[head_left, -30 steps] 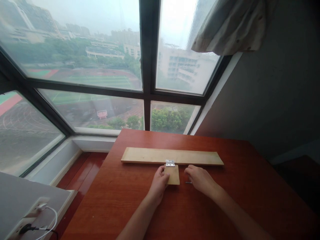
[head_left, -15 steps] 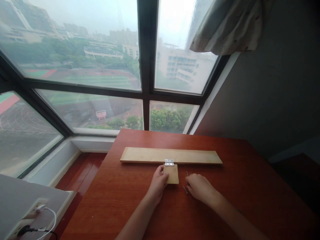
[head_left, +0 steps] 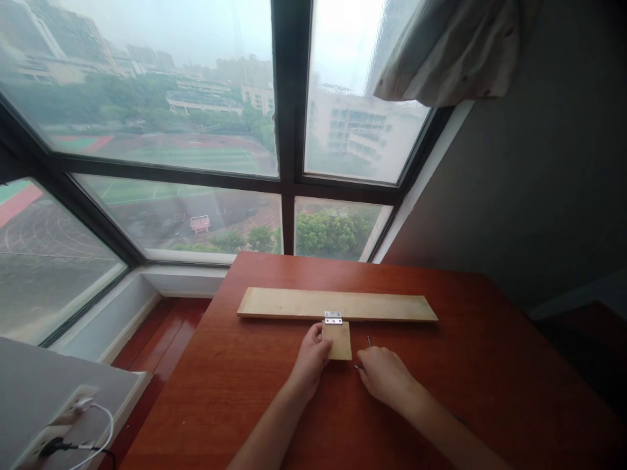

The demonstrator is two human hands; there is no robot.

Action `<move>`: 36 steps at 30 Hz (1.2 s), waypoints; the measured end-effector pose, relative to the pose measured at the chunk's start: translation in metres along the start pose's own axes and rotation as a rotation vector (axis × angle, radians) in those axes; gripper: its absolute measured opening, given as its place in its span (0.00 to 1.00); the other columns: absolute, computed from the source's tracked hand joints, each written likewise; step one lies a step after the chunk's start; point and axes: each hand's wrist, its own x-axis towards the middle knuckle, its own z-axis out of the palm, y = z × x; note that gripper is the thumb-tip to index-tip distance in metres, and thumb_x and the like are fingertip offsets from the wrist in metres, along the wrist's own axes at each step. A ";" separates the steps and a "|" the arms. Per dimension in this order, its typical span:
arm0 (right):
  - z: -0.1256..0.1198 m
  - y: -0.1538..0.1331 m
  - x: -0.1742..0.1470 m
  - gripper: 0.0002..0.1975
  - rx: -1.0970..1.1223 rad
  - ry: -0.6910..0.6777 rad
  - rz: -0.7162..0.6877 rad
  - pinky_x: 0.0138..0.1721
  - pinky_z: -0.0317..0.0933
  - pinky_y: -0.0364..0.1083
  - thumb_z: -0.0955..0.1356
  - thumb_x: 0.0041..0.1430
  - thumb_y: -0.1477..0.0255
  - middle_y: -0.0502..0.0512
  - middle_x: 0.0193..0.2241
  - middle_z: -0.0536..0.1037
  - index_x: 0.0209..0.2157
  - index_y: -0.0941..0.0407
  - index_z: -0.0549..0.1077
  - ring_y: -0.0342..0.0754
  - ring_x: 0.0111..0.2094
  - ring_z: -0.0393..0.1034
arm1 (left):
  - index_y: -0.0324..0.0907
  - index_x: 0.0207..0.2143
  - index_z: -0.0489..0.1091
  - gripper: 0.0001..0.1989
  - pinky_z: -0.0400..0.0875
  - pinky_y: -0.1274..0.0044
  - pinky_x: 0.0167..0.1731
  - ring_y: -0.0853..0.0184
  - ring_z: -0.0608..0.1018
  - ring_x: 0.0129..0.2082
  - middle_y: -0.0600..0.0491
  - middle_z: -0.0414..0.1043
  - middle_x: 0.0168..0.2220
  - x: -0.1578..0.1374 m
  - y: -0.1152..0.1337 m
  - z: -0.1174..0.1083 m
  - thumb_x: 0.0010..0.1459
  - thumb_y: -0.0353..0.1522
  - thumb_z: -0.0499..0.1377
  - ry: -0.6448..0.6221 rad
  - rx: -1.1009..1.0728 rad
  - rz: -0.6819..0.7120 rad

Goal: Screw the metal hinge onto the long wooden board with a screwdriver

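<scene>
Small wood block [head_left: 339, 341]: lies flat on the table, touching the long board's near edge at the hinge; held in place at its left edge.
Hinge [head_left: 333, 318]: silver, bridging block and long board [head_left: 337, 305].
Left hand [head_left: 309, 363]: fingers curled against the block's left side, thumb on top; same hold as half a second ago.
Right hand [head_left: 383, 377]: palm down just right of the block, fingertips closed narrowly on a small dark screw [head_left: 358, 367]; half a second ago that screw lay bare beside the fingers, now it is mostly covered.
Second screw [head_left: 369, 340]: lies loose just beyond the right hand, unmoved.
Writing: none readable.
Table [head_left: 490, 365]: red-brown; bare surface to the right and toward the near edge; left edge drops to the floor by the window.
Window [head_left: 196, 150]: beyond the table's far edge.
Power strip [head_left: 53, 431]: lower left, cable plugged in.
</scene>
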 end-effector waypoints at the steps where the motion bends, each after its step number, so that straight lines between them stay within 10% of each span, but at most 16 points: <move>1: 0.000 0.002 0.002 0.09 -0.004 0.005 0.010 0.35 0.64 0.49 0.62 0.61 0.72 0.61 0.35 0.80 0.34 0.56 0.75 0.57 0.37 0.76 | 0.41 0.41 0.65 0.19 0.67 0.80 0.27 0.69 0.75 0.28 0.52 0.76 0.33 0.001 0.000 0.000 0.43 0.31 0.62 -0.001 0.006 0.000; 19: -0.042 0.045 -0.002 0.07 0.157 0.202 0.144 0.34 0.57 0.44 0.63 0.61 0.71 0.54 0.34 0.80 0.40 0.52 0.72 0.50 0.36 0.75 | 0.39 0.46 0.66 0.24 0.70 0.77 0.33 0.62 0.78 0.36 0.46 0.77 0.39 0.012 -0.003 -0.023 0.45 0.33 0.63 0.031 0.177 0.174; 36: -0.085 0.048 -0.021 0.09 0.375 0.443 -0.020 0.32 0.58 0.44 0.62 0.58 0.70 0.51 0.28 0.78 0.34 0.53 0.74 0.48 0.29 0.71 | 0.39 0.57 0.63 0.24 0.66 0.65 0.54 0.55 0.72 0.55 0.41 0.69 0.54 -0.023 0.044 -0.079 0.57 0.31 0.51 0.129 1.318 0.542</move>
